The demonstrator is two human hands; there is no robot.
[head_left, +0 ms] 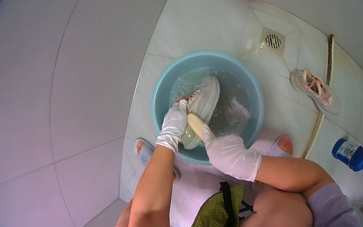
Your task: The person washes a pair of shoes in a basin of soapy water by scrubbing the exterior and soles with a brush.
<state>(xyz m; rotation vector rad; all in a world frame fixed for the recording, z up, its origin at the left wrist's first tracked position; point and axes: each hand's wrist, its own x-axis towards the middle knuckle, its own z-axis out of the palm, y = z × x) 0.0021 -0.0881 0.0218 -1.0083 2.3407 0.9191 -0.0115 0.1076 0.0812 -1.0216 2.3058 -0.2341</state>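
Observation:
A light blue round basin (255,85) stands on the tiled floor with cloudy, sudsy water in it. Tilted inside is a pale sneaker (210,98) with pinkish laces. My left hand (174,123), in a white glove, is closed on the sneaker's side near its opening and laces. In my right hand (231,154), also gloved in white, is a cream-coloured brush (197,124), pressed against the shoe near its heel. The brush's bristles are hidden. Part of the heel is covered by my hands.
A second pale sneaker (315,90) with pink laces lies right of the basin, by a raised strip (314,135). Nearer me lies a blue bottle (352,154) with a red cap. A floor drain (273,41) is at the far right. My slippered feet flank the basin; a wall (76,78) rises left.

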